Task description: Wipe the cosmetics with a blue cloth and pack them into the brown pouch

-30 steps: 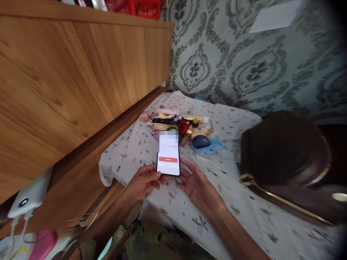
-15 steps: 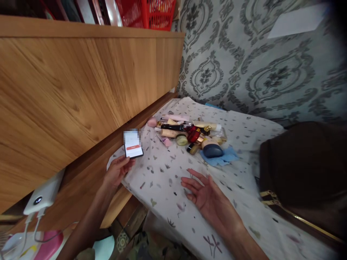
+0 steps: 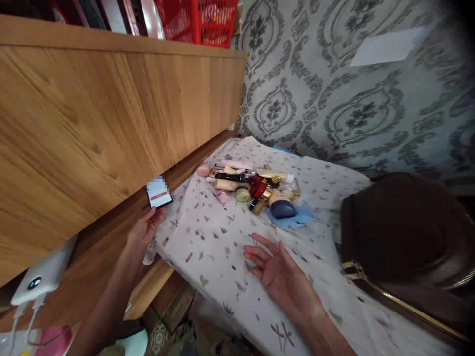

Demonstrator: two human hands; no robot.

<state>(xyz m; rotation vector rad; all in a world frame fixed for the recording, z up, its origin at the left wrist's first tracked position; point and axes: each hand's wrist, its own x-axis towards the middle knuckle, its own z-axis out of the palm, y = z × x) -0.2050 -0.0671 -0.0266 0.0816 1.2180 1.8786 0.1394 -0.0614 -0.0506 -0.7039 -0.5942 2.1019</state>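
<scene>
Closest to you, at the lower left, a white power bank (image 3: 37, 276) lay on the wooden ledge (image 3: 92, 267) with its small round light glowing and white cables hanging from its near end. Your right hand (image 3: 276, 269) lay on the floral sheet (image 3: 208, 247), palm up, fingers spread and loose, with nothing in it. Further out and to the left, your left hand (image 3: 143, 230) reached over the edge of the sheet towards the ledge and gripped the phone (image 3: 159, 193) by its lower end between thumb and fingers. The phone stood tilted above the ledge, close beside the wooden panel (image 3: 111, 123), its lit screen turned towards you with a red bar across it.

To your right a brown bag (image 3: 404, 232) with gold trim sat on the sheet, well apart from both hands. Beyond your right hand lay a heap of cosmetics (image 3: 245, 180): tubes, bottles and small jars piled against one another, with a pink sponge (image 3: 203, 169) at its left end and a dark blue compact (image 3: 282, 209) resting on a blue cloth (image 3: 302, 217) at its right. Behind all this rose the patterned wall (image 3: 315, 99) with a white paper (image 3: 386, 47) stuck to it, and a red basket (image 3: 213, 20) stood on top of the wooden panel
</scene>
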